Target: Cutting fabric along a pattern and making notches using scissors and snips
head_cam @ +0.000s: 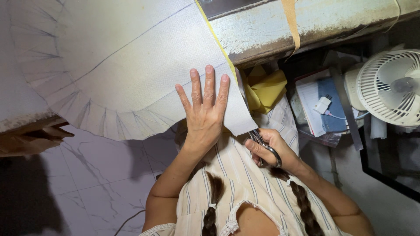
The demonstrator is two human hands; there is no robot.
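Left hand (204, 111), fingers spread flat, presses grey cloth panel (131, 74) at frame centre. Right hand (269, 148), lower right, grips scissors (262, 144), blades at cloth's lower right corner. Cloth edge runs diagonally toward upper centre. Right hand nearer that edge.

a small home tailoring workshop: marked white fabric (122, 65) spread over a worn, paint-chipped table (306, 22) at top, a white fan (389, 87) at right, marble-patterned floor tiles (87, 175) at lower left.

Two hands (205, 111), one pair of scissors (264, 146), one white cloth (127, 65), one yellow cloth (267, 89), one fan (389, 85).
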